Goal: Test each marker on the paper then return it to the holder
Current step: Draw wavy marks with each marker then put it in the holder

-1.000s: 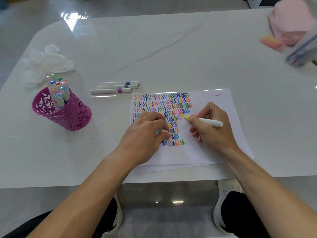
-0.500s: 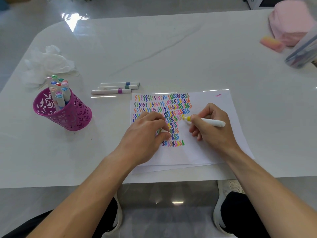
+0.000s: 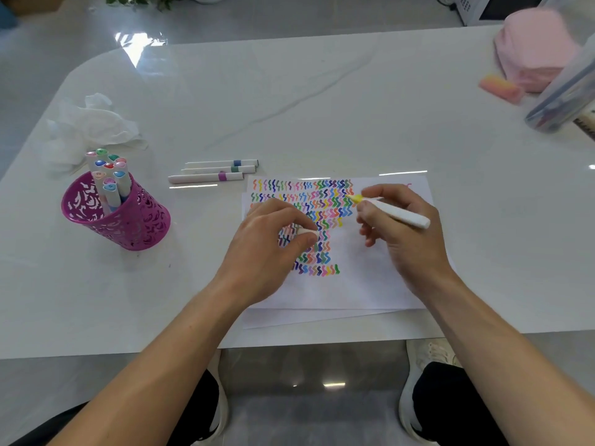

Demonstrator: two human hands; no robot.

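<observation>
A white paper [image 3: 370,284] covered with rows of coloured squiggles lies in front of me. My right hand [image 3: 405,233] grips a white marker with a yellow tip [image 3: 396,214], the tip at the right end of the upper rows. My left hand [image 3: 267,249] rests on the paper and pinches a small white cap [image 3: 306,232]. A magenta cut-out holder [image 3: 128,220] stands at the left with several capped markers [image 3: 109,175] upright in it. Three white markers [image 3: 212,170] lie side by side between the holder and the paper.
Crumpled white tissue [image 3: 90,123] lies behind the holder. At the far right are a pink cloth bundle [image 3: 534,49], a pink-orange eraser [image 3: 499,86] and a clear pencil case [image 3: 566,101]. The table's near edge [image 3: 128,352] runs just below the paper.
My right hand has moved the yellow marker up and to the right along the squiggles. My left hand has stayed on the paper with the cap.
</observation>
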